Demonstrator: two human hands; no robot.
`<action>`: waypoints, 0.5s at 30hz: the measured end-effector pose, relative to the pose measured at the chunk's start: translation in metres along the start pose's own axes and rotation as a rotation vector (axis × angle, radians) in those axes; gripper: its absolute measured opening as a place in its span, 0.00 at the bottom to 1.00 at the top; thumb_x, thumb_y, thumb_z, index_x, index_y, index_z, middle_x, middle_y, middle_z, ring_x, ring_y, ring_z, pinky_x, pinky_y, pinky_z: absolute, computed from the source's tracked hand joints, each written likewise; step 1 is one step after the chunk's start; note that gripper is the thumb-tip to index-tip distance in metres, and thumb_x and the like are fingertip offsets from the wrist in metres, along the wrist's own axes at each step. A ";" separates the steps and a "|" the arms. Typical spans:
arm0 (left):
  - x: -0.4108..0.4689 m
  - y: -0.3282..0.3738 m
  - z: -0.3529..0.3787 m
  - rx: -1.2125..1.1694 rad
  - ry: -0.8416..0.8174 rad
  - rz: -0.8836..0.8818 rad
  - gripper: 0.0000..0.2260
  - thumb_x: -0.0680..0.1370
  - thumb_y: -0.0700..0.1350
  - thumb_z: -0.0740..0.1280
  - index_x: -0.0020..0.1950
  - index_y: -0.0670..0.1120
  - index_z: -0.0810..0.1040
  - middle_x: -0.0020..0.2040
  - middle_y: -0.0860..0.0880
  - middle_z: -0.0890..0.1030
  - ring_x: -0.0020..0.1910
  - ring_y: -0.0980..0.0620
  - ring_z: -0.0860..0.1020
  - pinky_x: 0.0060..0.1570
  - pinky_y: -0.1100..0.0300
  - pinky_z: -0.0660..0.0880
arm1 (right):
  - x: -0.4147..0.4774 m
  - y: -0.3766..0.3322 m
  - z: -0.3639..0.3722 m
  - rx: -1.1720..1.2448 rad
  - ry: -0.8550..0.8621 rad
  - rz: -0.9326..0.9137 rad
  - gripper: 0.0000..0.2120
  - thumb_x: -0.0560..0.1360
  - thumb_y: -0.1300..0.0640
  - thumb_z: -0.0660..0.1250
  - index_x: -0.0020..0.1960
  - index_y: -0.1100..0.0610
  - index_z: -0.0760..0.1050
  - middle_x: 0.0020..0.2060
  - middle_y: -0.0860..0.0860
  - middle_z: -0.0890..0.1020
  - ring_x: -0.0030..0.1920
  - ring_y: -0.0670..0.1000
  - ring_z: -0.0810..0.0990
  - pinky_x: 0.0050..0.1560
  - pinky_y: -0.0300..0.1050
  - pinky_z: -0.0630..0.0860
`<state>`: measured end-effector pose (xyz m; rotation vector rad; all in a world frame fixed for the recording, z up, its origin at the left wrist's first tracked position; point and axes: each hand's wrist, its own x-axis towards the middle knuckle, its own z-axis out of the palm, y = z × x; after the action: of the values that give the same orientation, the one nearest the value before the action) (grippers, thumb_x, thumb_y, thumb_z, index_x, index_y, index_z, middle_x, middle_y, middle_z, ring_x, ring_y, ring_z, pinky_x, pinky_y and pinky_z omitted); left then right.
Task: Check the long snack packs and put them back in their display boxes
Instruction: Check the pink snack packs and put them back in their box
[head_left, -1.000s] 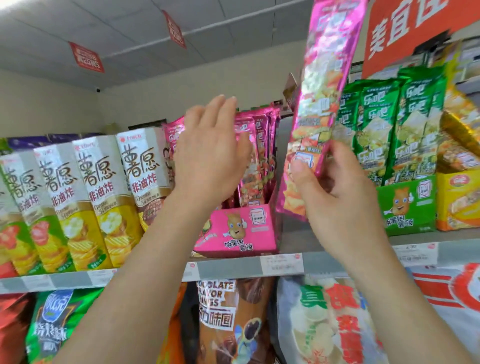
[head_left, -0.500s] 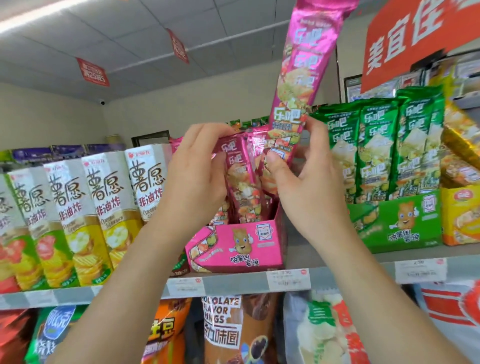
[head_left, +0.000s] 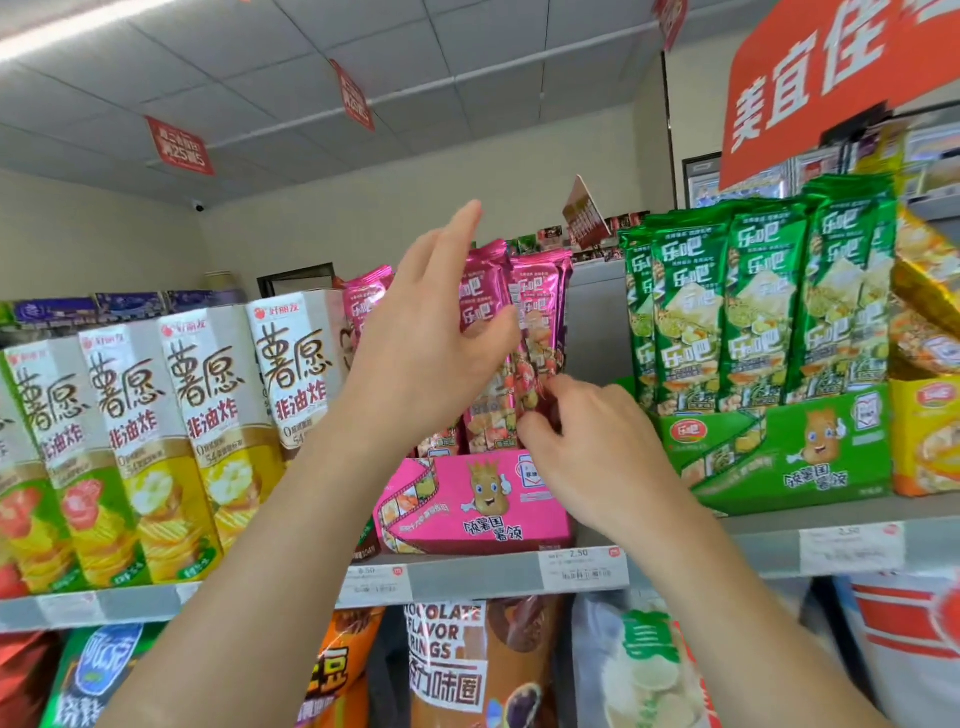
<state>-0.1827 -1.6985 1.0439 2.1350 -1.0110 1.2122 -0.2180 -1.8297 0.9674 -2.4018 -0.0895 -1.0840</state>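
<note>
Shop shelving (head_left: 467, 577) with price labels along its front edge fills the view under a tiled ceiling. Left hand (head_left: 421, 353) is raised with fingers spread wide, palm against the fronts of the pink snack packs (head_left: 540, 312), gripping nothing. Right hand (head_left: 587, 441) sits lower, thumb and fingertips pinched on the lower part of the rightmost pink pack, just above the box rim. All pink packs stand upright in the pink display box (head_left: 472, 499), which rests on the shelf. Just to the right, apart from the hands, green snack packs (head_left: 753, 301) stand upright in a green display box (head_left: 789, 452). To the left, tall white-and-yellow chip cartons (head_left: 208, 431) stand in a row. Below the shelf hang larger snack bags (head_left: 452, 665).
</note>
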 end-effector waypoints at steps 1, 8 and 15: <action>0.004 0.002 0.001 0.017 -0.001 0.008 0.32 0.77 0.47 0.67 0.78 0.48 0.58 0.72 0.49 0.68 0.64 0.61 0.64 0.50 0.86 0.54 | -0.001 0.000 0.000 -0.026 0.004 -0.012 0.13 0.78 0.50 0.58 0.36 0.53 0.66 0.29 0.45 0.68 0.34 0.55 0.71 0.37 0.47 0.58; 0.011 0.007 0.008 0.103 0.009 -0.040 0.19 0.77 0.54 0.67 0.67 0.54 0.75 0.59 0.52 0.74 0.53 0.55 0.75 0.49 0.66 0.66 | -0.004 0.006 -0.005 -0.012 -0.057 0.065 0.12 0.78 0.47 0.57 0.46 0.54 0.72 0.42 0.48 0.67 0.37 0.50 0.71 0.32 0.40 0.61; 0.016 0.013 0.005 -0.018 0.001 -0.078 0.12 0.76 0.54 0.69 0.57 0.53 0.77 0.45 0.55 0.81 0.41 0.58 0.79 0.42 0.59 0.75 | -0.005 0.009 -0.001 0.177 -0.113 0.101 0.10 0.81 0.52 0.55 0.48 0.54 0.73 0.44 0.48 0.68 0.43 0.52 0.76 0.45 0.48 0.73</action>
<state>-0.1851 -1.7155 1.0557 2.1393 -0.9259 1.1636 -0.2197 -1.8369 0.9603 -2.2805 -0.0976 -0.8582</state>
